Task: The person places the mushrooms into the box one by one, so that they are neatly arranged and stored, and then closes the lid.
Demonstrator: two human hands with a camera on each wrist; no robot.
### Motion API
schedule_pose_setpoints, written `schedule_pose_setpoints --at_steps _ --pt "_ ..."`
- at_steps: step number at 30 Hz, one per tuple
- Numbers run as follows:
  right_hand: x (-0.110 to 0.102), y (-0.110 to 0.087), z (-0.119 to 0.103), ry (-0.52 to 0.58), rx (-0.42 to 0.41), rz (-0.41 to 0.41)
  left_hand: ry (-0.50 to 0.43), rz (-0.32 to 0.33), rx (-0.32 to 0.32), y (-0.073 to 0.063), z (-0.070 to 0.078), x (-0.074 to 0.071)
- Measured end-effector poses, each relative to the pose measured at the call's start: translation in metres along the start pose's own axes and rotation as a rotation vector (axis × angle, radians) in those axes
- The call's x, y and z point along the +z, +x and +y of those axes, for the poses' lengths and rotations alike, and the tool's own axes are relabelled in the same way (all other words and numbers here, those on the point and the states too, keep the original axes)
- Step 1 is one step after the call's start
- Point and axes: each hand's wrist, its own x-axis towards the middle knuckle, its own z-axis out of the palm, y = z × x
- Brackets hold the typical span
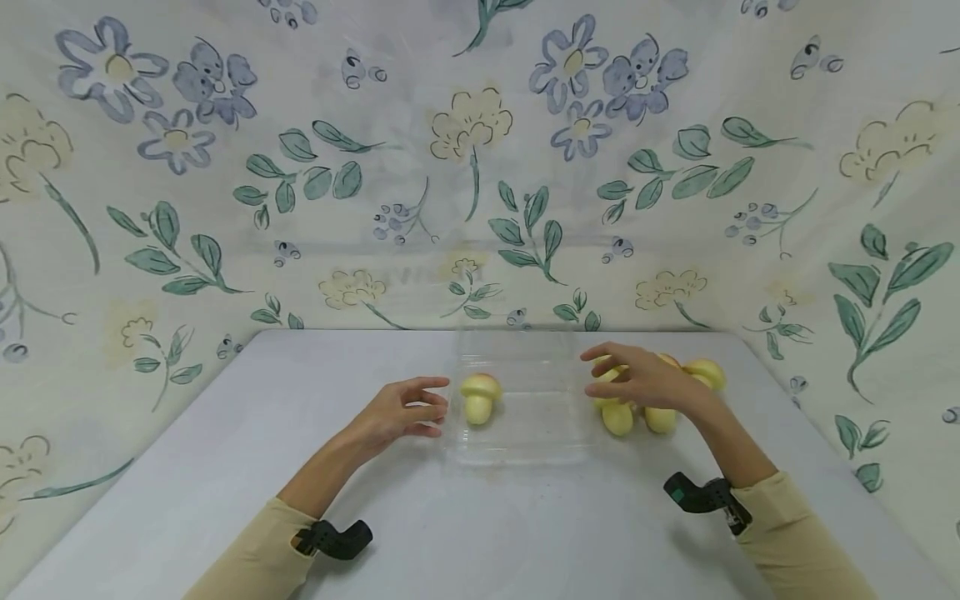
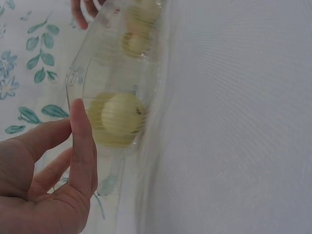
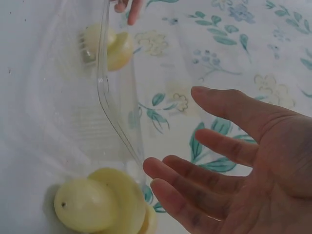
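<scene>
A clear plastic box stands on the white table. Inside, at its left end, lies one yellow mushroom-shaped piece with a faint pink tint on its cap. My left hand is at the box's left side, fingers loosely extended; whether they touch the wall I cannot tell. Over several more mushroom-shaped pieces, just outside the box's right side, hovers my right hand. In the right wrist view its fingers are spread and hold nothing, with a yellow piece below. The hand partly hides that group in the head view.
Behind the white table hangs a floral cloth. Black wrist cameras are strapped at the left cuff and right cuff. Another mushroom-shaped piece lies at the group's far right.
</scene>
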Motion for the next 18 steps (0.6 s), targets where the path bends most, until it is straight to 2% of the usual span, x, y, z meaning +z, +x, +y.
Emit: schedule_pose_setpoints --at_steps 5,12,18 --pt "-0.005 -0.007 0.007 -0.003 0.027 0.026 -0.003 -0.004 0.004 -0.002 0.0 0.0" --pt "-0.012 -0.016 0.016 -0.034 -0.026 0.038 0.001 0.017 -0.011 -0.002 0.001 -0.001" --pt "-0.017 -0.019 0.023 0.004 0.022 0.011 0.004 0.013 -0.011 -0.001 0.002 0.0"
